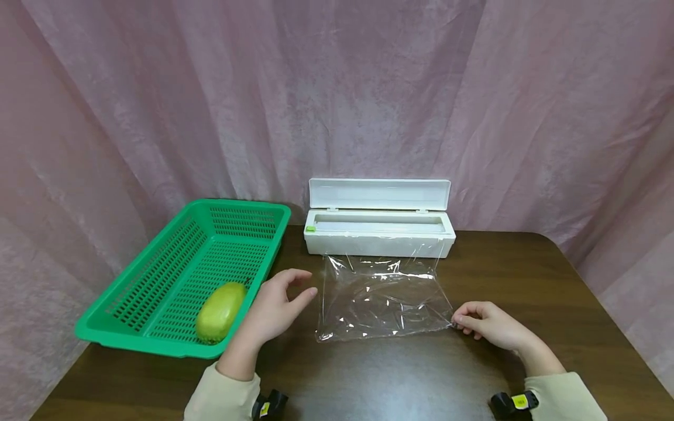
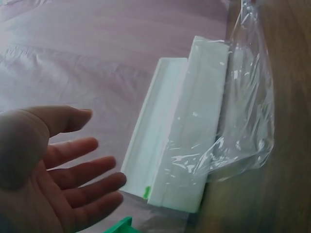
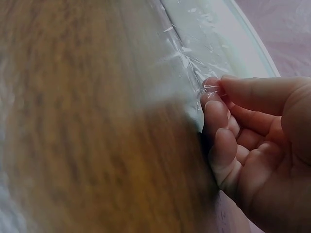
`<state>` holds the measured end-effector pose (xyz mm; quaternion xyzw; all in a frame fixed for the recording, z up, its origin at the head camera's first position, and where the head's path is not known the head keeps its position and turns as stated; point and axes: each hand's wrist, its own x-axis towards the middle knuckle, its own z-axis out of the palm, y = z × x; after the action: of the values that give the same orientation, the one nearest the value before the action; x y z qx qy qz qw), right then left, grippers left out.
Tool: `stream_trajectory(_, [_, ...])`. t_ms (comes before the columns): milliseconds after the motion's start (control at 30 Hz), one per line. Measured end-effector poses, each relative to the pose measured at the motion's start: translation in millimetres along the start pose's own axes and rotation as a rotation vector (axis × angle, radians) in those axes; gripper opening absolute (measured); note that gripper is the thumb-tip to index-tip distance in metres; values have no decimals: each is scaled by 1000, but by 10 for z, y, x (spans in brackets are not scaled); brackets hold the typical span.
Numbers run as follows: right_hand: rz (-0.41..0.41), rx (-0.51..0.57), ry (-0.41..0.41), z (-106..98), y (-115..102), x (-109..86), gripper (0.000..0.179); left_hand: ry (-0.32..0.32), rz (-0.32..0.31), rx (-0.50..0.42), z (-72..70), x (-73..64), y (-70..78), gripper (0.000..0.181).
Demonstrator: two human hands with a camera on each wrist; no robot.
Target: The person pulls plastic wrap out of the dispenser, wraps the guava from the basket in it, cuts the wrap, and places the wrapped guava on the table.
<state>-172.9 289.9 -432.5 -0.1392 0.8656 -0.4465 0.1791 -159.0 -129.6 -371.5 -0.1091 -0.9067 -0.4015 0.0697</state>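
Observation:
A sheet of clear plastic wrap (image 1: pixel 384 298) runs forward from a white wrap dispenser box (image 1: pixel 379 241), whose lid (image 1: pixel 379 194) stands raised at the back. Its near right corner is pinched between the thumb and index finger of my right hand (image 1: pixel 487 324); in the right wrist view the film (image 3: pixel 194 63) bunches at those fingertips. My left hand (image 1: pixel 276 304) hovers with parted fingers, holding nothing, between the basket and the sheet's left edge. The left wrist view shows the same hand (image 2: pixel 73 170) with fingers spread, apart from the film (image 2: pixel 248 107).
A green plastic basket (image 1: pixel 279 234) sits at the left, with a yellow-green melon-like fruit (image 1: pixel 221 311) in its near right corner. A small green slider (image 1: pixel 310 228) is on the box's left end. Behind the brown wooden table (image 1: pixel 389 380) hangs a pink curtain (image 1: pixel 368 88).

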Motion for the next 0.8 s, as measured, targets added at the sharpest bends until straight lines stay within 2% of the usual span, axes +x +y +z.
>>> stream_trajectory(167, [-1, 6, 6, 10, 6, -14, 24, 85, 57, -9, -110, -9, -9, 33])
stream_trajectory(333, [-21, -2, 14, 14, 4, -8, 24, 132, 57, 11, -243, -45, -49, 31])
stream_trajectory(567, [-30, 5, 16, 16, 8, -4, 24, 117, 40, 18, -372, -82, -85, 35])
stream_trajectory(800, [-25, 29, 28, 43, -1, -32, 24, 113, -5, 73, -490, -117, -108, 36])
